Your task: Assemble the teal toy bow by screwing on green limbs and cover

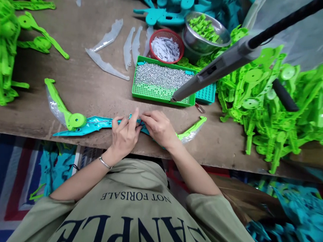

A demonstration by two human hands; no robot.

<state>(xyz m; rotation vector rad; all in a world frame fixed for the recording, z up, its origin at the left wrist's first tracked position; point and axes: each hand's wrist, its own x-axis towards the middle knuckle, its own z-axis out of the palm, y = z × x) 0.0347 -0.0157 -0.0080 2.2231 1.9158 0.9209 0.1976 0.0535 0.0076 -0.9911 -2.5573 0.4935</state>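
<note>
A long teal and green plastic toy piece lies along the near edge of the wooden table. It has a green wheel-shaped hub at its left and a green tip at its right. My left hand and my right hand meet over its middle. Both hands have their fingers pinched together on the teal part. A silver bracelet circles my left wrist.
A green tray of small metal pins sits ahead, with a grey hanging power tool above it. Behind stand a red basket and a steel bowl of green bits. Green parts pile up right and far left; clear plastic blades lie between.
</note>
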